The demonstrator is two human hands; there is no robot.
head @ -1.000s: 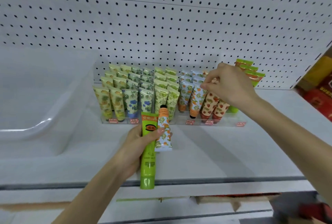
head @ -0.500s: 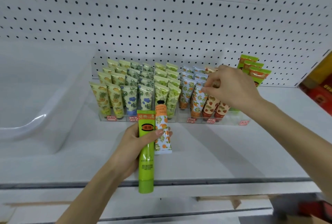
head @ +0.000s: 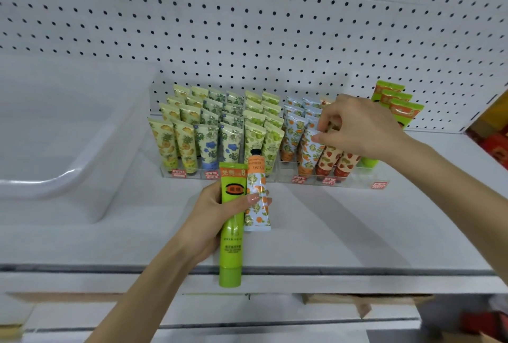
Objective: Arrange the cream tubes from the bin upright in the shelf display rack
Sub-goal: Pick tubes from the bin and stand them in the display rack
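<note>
Right hand's (head: 360,128) pinch has shifted onto a tube (head: 309,153) at the rack's (head: 357,177) front, likely seating it; left hand (head: 211,210) grips two waiting tubes (head: 231,246).

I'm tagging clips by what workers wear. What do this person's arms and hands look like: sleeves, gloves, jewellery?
The left hand and the right hand are ungloved, and no rings show. The left forearm and the right forearm are uncovered to the picture's edge: no sleeve, watch or bracelet in view. The left thumbnail is longish and glossy.
</note>
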